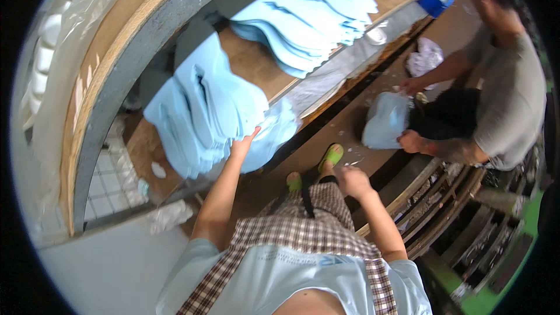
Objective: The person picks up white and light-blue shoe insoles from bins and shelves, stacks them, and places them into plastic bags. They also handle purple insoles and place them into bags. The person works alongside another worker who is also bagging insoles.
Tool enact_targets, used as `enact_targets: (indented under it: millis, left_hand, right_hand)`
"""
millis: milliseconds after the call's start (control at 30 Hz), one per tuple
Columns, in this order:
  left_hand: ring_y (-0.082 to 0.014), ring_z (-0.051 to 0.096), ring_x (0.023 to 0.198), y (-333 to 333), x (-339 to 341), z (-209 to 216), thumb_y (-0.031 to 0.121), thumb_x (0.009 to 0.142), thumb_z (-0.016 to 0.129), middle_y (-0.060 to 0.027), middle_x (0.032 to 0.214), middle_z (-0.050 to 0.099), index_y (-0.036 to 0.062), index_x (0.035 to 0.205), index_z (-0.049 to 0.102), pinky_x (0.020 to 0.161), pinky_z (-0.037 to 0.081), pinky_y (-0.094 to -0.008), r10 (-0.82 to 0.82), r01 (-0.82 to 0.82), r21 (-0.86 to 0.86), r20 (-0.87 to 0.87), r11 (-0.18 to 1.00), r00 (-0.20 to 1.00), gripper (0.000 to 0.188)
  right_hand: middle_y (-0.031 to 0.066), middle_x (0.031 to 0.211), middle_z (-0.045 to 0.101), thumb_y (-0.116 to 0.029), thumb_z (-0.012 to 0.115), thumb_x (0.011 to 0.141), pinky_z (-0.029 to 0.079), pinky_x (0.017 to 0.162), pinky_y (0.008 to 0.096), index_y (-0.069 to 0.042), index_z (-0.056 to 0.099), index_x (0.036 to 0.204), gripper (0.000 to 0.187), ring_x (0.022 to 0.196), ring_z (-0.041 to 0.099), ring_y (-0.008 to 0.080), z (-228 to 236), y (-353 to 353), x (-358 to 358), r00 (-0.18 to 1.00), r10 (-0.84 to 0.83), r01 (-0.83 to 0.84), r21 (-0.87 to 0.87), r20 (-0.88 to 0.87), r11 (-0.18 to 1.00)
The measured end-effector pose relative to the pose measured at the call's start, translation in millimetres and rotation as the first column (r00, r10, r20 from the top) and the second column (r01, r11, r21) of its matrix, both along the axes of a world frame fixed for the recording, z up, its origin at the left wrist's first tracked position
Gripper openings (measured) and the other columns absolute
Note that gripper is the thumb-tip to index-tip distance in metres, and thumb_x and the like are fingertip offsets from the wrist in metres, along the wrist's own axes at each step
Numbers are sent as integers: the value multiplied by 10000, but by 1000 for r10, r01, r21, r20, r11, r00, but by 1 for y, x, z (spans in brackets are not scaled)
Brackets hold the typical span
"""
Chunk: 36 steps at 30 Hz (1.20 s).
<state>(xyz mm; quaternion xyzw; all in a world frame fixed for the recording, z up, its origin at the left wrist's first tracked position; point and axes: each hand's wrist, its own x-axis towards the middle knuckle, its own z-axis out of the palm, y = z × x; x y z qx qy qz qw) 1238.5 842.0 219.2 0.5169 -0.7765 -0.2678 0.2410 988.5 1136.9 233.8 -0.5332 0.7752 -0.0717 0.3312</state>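
Blue stack (227, 93) beside grey-edged shelf (119, 81)

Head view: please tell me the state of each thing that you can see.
Near blue stack, layered, edges uneven
Far blue stack, layered
Left hand, at near blue stack's edge
Right hand, curled, touching neither stack
Blue bundle, held by co-worker
White bag, crumpled
Green sandals, worn

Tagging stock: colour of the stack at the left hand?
The stack is light blue; best seen in the head view.
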Motion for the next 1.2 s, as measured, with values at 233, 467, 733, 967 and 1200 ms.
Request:
enact_targets:
  millis: [233,467,733,967,1200]
  left_hand:
    - [-356,573,904,-41,-3,-4,404,725,724,-191,968,631,-25,1002,613,846,436,-392,-79,155,-322,236,934,969,522]
    - [-357,562,927,-53,-11,-10,377,736,714,-189,998,614,-18,1015,605,855,431,-395,106,23,-412,286,911,952,496]
    - [-357,550,955,-57,11,-2,346,748,702,-187,1032,595,-9,1030,597,866,425,-399,236,-60,-499,297,864,925,466]
    - [-357,539,978,-59,4,-2,319,759,691,-185,1062,578,-2,1044,589,875,421,-403,272,-75,-505,329,860,904,442]
    - [-357,528,1002,-51,5,-3,292,770,681,-183,1092,561,5,1057,582,884,416,-406,277,-78,-487,351,870,894,419]
  right_hand:
    - [203,1016,615,-226,565,817,447,845,414,15,524,1155,417,977,569,360,-42,-53,92,885,-76,101,-29,459,994]
    - [299,1302,401,-469,633,795,381,966,408,91,166,1358,921,1184,442,382,-134,-129,145,706,-318,203,248,634,947]
    - [120,1243,417,-343,729,760,498,761,393,-98,99,1335,887,1074,486,233,-144,-219,183,-194,-395,472,438,898,765]
    - [128,1132,506,-272,730,763,519,691,363,-25,240,1249,733,932,562,240,-153,-296,119,-25,-402,527,354,915,773]
    - [230,1018,617,-280,631,755,463,845,401,43,528,1130,505,974,595,330,-176,-277,79,646,-314,363,82,696,928]
